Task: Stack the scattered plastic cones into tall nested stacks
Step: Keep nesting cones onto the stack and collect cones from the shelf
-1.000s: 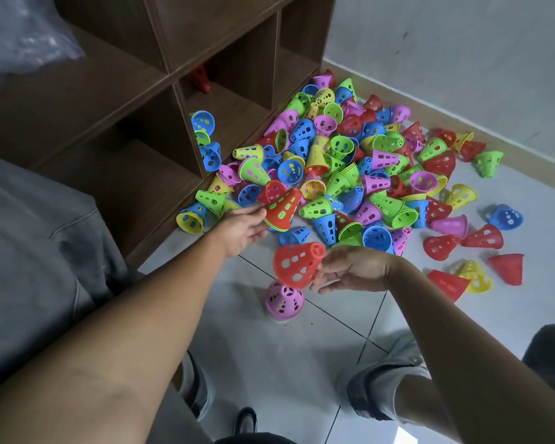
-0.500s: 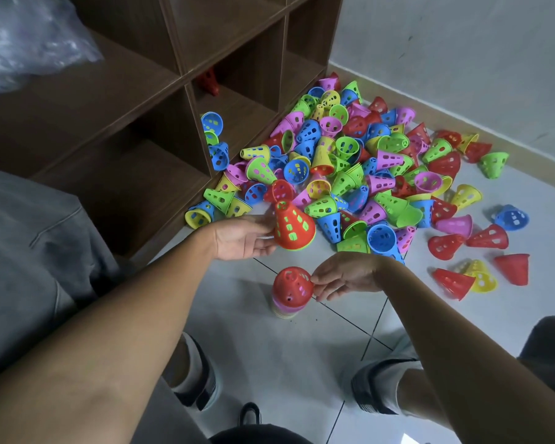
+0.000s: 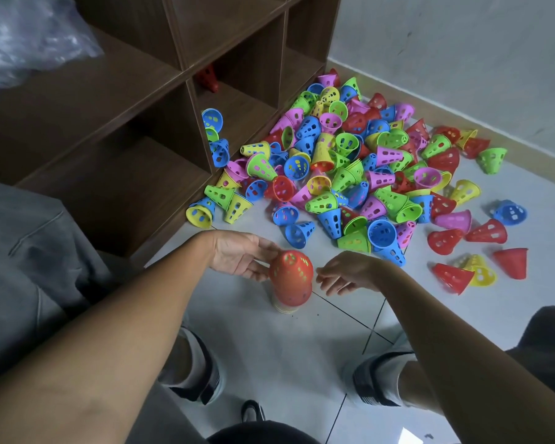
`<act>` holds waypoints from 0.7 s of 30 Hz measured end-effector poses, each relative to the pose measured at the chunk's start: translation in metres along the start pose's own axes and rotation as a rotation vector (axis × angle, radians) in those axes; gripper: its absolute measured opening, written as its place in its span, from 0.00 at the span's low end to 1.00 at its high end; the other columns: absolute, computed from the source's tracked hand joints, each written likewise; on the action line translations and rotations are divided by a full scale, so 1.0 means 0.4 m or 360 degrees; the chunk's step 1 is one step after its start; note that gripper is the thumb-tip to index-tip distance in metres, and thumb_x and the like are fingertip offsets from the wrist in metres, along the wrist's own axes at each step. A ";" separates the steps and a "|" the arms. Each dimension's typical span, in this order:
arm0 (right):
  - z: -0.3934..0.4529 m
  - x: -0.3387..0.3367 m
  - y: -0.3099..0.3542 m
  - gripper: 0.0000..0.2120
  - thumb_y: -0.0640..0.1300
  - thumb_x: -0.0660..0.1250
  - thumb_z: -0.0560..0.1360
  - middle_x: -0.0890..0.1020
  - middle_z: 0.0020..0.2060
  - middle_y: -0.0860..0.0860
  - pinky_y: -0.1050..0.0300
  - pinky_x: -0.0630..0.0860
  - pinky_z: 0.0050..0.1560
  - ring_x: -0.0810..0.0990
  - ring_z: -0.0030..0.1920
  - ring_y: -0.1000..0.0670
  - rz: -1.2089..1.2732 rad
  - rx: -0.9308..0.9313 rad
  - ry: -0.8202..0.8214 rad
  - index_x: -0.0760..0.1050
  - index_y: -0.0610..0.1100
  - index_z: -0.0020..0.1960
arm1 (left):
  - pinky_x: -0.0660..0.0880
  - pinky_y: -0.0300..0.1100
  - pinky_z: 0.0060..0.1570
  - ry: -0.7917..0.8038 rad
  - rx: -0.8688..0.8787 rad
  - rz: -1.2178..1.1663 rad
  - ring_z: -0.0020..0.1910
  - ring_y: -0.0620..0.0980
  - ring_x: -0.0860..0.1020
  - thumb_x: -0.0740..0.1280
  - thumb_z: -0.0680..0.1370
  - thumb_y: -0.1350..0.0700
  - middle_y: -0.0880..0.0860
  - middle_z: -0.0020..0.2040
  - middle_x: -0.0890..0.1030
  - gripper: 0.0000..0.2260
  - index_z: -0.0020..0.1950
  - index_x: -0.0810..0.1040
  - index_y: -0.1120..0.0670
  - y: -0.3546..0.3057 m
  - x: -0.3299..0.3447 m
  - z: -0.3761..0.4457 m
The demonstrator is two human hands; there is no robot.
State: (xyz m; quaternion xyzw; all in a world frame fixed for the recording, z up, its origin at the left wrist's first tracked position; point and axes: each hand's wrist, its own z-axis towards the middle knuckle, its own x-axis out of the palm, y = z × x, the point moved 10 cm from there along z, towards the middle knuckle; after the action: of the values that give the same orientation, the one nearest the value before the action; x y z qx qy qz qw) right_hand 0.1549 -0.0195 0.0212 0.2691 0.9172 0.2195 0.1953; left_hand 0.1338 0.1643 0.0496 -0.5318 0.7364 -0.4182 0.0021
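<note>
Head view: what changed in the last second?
The left hand carried its red perforated plastic cone from the scattered pile onto the nested floor stack, fingers touching it. The right hand let go. Pile and brown shelf unchanged.

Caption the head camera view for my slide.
Left hand sets a red cone on the floor stack; right hand open beside it.

Stack (image 3: 291,280) between hands, pile (image 3: 350,168) behind.

We find open tile floor (image 3: 269,354) before the nested stack (image 3: 290,283), whose flanks both hands crowd, while the cone pile (image 3: 350,168) blocks beyond and the shelf unit (image 3: 141,149) walls, seemingly, the left.
</note>
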 end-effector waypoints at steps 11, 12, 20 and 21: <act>0.033 -0.101 -0.086 0.10 0.44 0.63 0.81 0.85 0.49 0.46 0.52 0.80 0.50 0.85 0.46 0.46 0.0318 0.0062 -0.0572 0.78 0.39 0.57 | 0.80 0.41 0.41 -0.0130 -0.0123 0.0158 0.40 0.51 0.83 0.68 0.78 0.62 0.55 0.44 0.84 0.07 0.55 0.77 0.57 0.044 -0.020 0.044; 0.034 -0.106 -0.091 0.09 0.43 0.63 0.81 0.84 0.50 0.45 0.54 0.80 0.47 0.84 0.45 0.46 0.0328 0.0062 -0.0605 0.78 0.39 0.56 | 0.80 0.42 0.41 -0.0163 -0.0102 0.0159 0.40 0.51 0.83 0.69 0.78 0.61 0.55 0.44 0.84 0.06 0.54 0.78 0.57 0.041 -0.026 0.049; 0.069 -0.144 -0.153 0.05 0.42 0.65 0.80 0.83 0.52 0.44 0.49 0.82 0.53 0.86 0.45 0.46 0.0401 0.0109 -0.0778 0.79 0.43 0.53 | 0.79 0.44 0.49 -0.0299 0.0008 0.0276 0.45 0.49 0.81 0.73 0.75 0.60 0.54 0.45 0.84 0.04 0.49 0.81 0.57 0.012 -0.049 0.098; 0.070 -0.148 -0.158 0.06 0.42 0.66 0.79 0.83 0.52 0.44 0.49 0.82 0.53 0.86 0.45 0.46 0.0411 0.0109 -0.0796 0.79 0.43 0.54 | 0.78 0.45 0.51 -0.0299 0.0006 0.0282 0.46 0.49 0.81 0.74 0.75 0.60 0.55 0.46 0.84 0.04 0.48 0.82 0.57 0.011 -0.049 0.103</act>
State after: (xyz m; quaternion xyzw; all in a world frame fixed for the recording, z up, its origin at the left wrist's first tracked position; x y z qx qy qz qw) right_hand 0.1886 -0.0934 -0.0200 0.4359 0.8055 0.1382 0.3768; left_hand 0.1572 0.1547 0.0116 -0.5014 0.7764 -0.3661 0.1089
